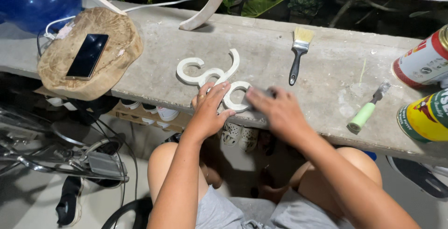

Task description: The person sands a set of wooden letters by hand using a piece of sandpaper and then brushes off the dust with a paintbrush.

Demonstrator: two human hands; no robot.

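Note:
A white, curly carved wooden piece (211,73) lies on the grey concrete ledge (326,65). My left hand (209,109) presses down on its near loops with fingers spread, holding it still. My right hand (275,111) is blurred, its fingers pinched on a small dark pad, likely sandpaper (265,92), at the piece's right loop.
A black-handled paintbrush (298,51) and a green-handled scraper (368,110) lie on the ledge. Two paint cans (427,89) stand at the right edge. A wooden slab (91,54) with a phone (87,55) sits at left. Shoes and cables lie below.

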